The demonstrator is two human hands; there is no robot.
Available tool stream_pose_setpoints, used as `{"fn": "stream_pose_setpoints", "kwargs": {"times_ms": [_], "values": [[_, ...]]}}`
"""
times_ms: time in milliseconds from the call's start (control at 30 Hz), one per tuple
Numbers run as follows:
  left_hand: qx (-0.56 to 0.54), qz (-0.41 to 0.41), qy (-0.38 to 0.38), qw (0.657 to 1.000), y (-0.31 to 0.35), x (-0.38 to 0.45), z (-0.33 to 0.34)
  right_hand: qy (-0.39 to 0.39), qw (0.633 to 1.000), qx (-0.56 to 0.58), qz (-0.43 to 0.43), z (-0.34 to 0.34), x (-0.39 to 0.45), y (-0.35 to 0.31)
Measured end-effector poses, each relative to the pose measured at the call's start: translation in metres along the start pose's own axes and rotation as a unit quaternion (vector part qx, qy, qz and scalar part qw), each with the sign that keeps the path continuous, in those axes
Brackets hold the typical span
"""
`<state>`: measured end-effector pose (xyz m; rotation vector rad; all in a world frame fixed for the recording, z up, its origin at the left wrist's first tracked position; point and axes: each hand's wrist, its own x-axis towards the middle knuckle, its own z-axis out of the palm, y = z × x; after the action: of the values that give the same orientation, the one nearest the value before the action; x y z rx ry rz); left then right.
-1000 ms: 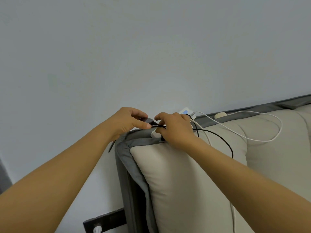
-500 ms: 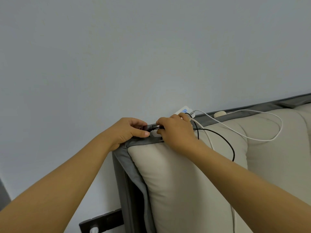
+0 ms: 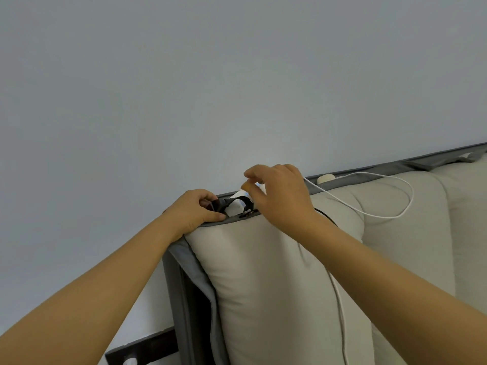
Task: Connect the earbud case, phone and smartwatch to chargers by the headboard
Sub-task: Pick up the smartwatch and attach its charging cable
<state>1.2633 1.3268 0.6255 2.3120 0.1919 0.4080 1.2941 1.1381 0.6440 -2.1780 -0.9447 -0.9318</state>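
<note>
Both forearms reached up from the lower corners toward the top left corner of the headboard point(image 3: 311, 272). The left hand point(image 3: 193, 214) sat curled on the grey edge, fingers and thumb pinching a dark strap, apparently the smartwatch point(image 3: 232, 202), against a white charger block point(image 3: 237, 206). At two o'clock from it the right hand point(image 3: 279, 196) hovered just above the block, fingers loosely curled, thumb and forefinger nearly meeting; whether they pinched anything could not be told. A white cable point(image 3: 369, 196) looped toward three o'clock across the cushion top, near a small white object point(image 3: 326, 178) on the rim. Bare wall point(image 3: 237, 88) rose above at twelve o'clock
</note>
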Motion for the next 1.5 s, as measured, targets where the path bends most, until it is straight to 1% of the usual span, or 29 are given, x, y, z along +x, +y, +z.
{"fn": "stream_pose_setpoints", "kwargs": {"times_ms": [133, 200, 300, 367, 467, 567, 633, 700, 767, 867, 1000, 1067, 1133, 1200, 1267, 1367, 1433, 1500], "values": [[-0.007, 0.018, -0.043, 0.999, 0.003, -0.005, -0.003, 0.008, 0.999, -0.028, 0.023, -0.018, -0.004, 0.015], [0.014, 0.026, -0.061, 0.998, 0.005, -0.007, -0.003, 0.011, 0.998, -0.038, 0.041, -0.022, -0.006, 0.024], [0.05, 0.029, -0.065, 0.996, 0.004, -0.009, 0.0, 0.028, 0.997, -0.036, 0.07, -0.028, -0.01, 0.035], [0.055, 0.03, -0.061, 0.996, 0.005, -0.011, 0.002, 0.03, 0.995, -0.038, 0.082, -0.033, -0.013, 0.04], [0.019, 0.026, -0.064, 0.997, 0.008, -0.014, 0.003, 0.014, 0.992, -0.02, 0.124, -0.04, -0.017, 0.046], [0.012, 0.029, -0.063, 0.998, 0.011, -0.016, 0.004, -0.009, 0.984, 0.001, 0.178, -0.044, -0.02, 0.055], [0.01, 0.025, -0.06, 0.998, 0.011, -0.016, 0.003, -0.03, 0.98, 0.002, 0.198, -0.043, -0.023, 0.061], [0.026, 0.013, -0.048, 0.998, 0.01, -0.015, 0.003, -0.046, 0.977, 0.001, 0.209, -0.042, -0.027, 0.065], [0.043, 0.0, -0.03, 0.999, 0.01, -0.014, 0.003, -0.047, 0.974, 0.011, 0.22, -0.042, -0.028, 0.068], [0.015, 0.005, 0.017, 1.0, 0.017, -0.016, 0.005, -0.027, 0.971, 0.034, 0.235, -0.049, -0.026, 0.07], [-0.027, 0.058, 0.092, 0.994, 0.047, -0.025, 0.01, 0.008, 0.968, 0.054, 0.246, -0.067, -0.027, 0.073], [-0.052, 0.095, 0.12, 0.987, 0.065, -0.032, 0.018, 0.004, 0.965, 0.052, 0.256, -0.076, -0.034, 0.075], [-0.064, 0.123, 0.125, 0.983, 0.082, -0.04, 0.031, -0.024, 0.961, 0.057, 0.271, -0.08, -0.048, 0.077], [-0.053, 0.132, 0.108, 0.984, 0.096, -0.05, 0.049, -0.047, 0.954, 0.085, 0.284, -0.08, -0.064, 0.076], [-0.035, 0.123, 0.099, 0.987, 0.105, -0.058, 0.069, -0.051, 0.944, 0.154, 0.286, -0.079, -0.079, 0.071], [-0.009, 0.075, 0.116, 0.99, 0.112, -0.067, 0.09, -0.06, 0.928, 0.246, 0.275, -0.076, -0.096, 0.054], [0.009, 0.035, 0.106, 0.994, 0.115, -0.071, 0.096, -0.077, 0.929, 0.254, 0.259, -0.07, -0.105, 0.045], [0.027, -0.005, 0.086, 0.996, 0.116, -0.077, 0.097, -0.083, 0.947, 0.214, 0.226, -0.062, -0.11, 0.038]]}}
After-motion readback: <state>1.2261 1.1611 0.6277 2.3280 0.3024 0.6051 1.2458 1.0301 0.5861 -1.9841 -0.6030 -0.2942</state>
